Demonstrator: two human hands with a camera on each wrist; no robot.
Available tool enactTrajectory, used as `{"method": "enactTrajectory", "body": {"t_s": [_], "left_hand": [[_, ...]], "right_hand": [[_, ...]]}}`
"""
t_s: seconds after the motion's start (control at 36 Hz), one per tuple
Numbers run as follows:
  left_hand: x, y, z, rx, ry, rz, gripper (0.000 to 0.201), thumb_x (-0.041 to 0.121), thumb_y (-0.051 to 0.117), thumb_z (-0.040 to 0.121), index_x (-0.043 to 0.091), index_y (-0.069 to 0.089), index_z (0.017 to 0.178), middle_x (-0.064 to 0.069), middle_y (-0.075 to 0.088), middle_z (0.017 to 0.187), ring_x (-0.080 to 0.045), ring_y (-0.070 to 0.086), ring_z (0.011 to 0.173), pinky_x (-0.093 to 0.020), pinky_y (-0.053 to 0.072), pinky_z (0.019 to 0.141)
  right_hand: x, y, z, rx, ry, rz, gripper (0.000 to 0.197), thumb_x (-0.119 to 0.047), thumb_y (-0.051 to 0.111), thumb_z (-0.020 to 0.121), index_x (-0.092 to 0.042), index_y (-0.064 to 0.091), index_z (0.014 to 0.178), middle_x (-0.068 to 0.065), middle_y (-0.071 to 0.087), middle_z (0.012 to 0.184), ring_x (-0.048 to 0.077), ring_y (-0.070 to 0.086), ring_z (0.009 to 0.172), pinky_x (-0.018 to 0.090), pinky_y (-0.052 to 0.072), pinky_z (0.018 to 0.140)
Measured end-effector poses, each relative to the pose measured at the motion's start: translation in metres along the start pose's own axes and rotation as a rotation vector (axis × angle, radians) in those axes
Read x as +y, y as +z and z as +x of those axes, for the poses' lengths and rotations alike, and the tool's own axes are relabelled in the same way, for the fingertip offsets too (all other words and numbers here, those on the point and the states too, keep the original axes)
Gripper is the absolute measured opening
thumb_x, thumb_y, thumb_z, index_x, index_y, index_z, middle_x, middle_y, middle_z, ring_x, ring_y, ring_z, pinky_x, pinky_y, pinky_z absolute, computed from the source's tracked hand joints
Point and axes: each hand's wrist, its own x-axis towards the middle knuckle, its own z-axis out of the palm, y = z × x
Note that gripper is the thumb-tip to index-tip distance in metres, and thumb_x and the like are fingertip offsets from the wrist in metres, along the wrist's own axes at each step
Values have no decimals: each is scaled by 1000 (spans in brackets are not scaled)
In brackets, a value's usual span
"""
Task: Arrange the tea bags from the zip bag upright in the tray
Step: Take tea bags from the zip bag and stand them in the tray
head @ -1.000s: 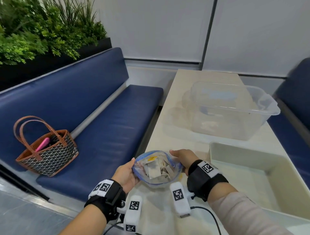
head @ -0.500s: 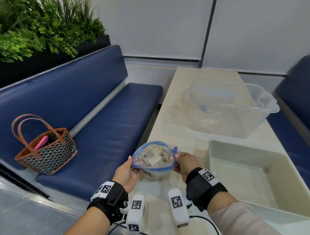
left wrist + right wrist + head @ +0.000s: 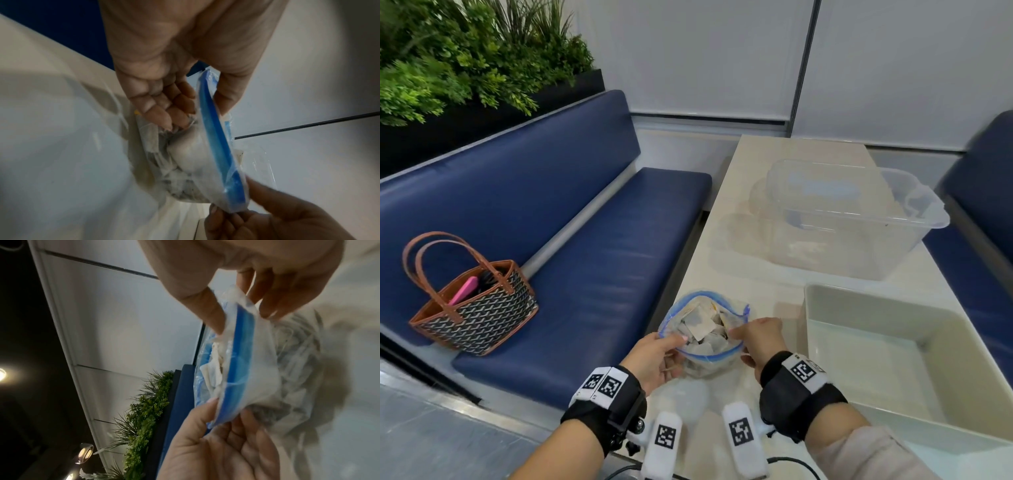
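tea bags (image 3: 702,325) lie heaped inside the zip bag (image 3: 703,356), which stands open-mouthed at the near left edge of the table (image 3: 753,164). left hand (image 3: 654,359) pinches the bag's left rim, right hand (image 3: 760,337) pinches its right rim. tray (image 3: 893,308) sits just right of the bag, clear bin (image 3: 859,222) beyond.

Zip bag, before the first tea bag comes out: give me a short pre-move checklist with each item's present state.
1. Zip bag mouth open: ok.
2. Left hand grip on the near-left rim: ok.
3. Right hand grip on the right rim: ok.
4. Tea bags visible and loose at the mouth: ok.
5. Tray beside the bag, nothing in it: ok.
6. Whether the tea bag strings are tangled: cannot tell.
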Motion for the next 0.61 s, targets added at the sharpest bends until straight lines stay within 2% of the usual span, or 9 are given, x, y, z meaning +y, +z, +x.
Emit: {"method": "enactTrajectory", "body": {"t_s": [0.11,0.19,0.25,0.33,0.39,0.44,0.47,0.56,0.61], "left_hand": [[-4,-1,0,-36,24,62,30,-9,54,85,2,53,113,-10,66,91,-17,63,73,-22,53,52],[-4,-3,-1,-21,45,175,47,-1,68,75,-1,51,118,-13,64,96,-18,62,72,-22,50,52],[-1,-5,1,14,83,205,59,6,76,65,3,48,117,-14,61,100,-19,58,73,-24,47,52],[7,-9,4,117,188,274,62,11,82,63,17,43,111,-10,58,112,-17,58,84,-24,47,59],[15,-10,4,150,246,378,79,24,85,52,25,41,117,-7,49,124,-19,56,102,-29,52,75],[22,-9,1,177,279,464,83,22,86,60,25,40,129,-4,38,131,-20,48,116,-35,47,95],[25,-8,0,178,291,489,80,17,83,68,22,38,134,-4,34,133,-20,45,120,-33,43,99],[33,-6,-3,166,333,522,72,12,74,79,17,36,140,-7,30,141,-21,39,126,-26,37,95],[37,-5,-6,169,357,538,68,11,72,80,17,38,139,-7,31,142,-20,38,126,-25,36,95]], "right_hand": [[5,-3,-2,-5,19,-82,44,11,54,81,-13,31,111,16,48,107,33,55,97,44,54,80],[2,-4,-8,-6,-30,-147,56,10,60,77,-13,30,117,9,49,95,33,56,101,48,51,90],[-3,-4,-13,-13,-85,-155,65,8,66,74,-13,28,123,11,50,102,32,57,102,44,51,90],[-13,-2,-26,-8,-240,-218,73,2,71,74,-13,28,132,10,41,123,25,52,103,32,48,86],[-21,0,-36,6,-369,-355,70,-4,71,76,-13,31,133,5,32,125,21,45,105,27,42,90],[-27,1,-41,24,-481,-511,63,-11,70,77,-15,37,130,4,30,131,23,42,114,25,36,94],[-30,2,-42,32,-523,-592,55,-13,69,77,-19,43,126,3,31,133,23,40,117,26,35,94],[-37,6,-46,19,-594,-828,32,-17,62,80,-29,56,109,-3,42,128,21,37,118,31,35,93],[-40,9,-47,-11,-614,-967,31,-15,57,81,-33,58,106,-6,47,124,20,37,117,32,32,90]]}}
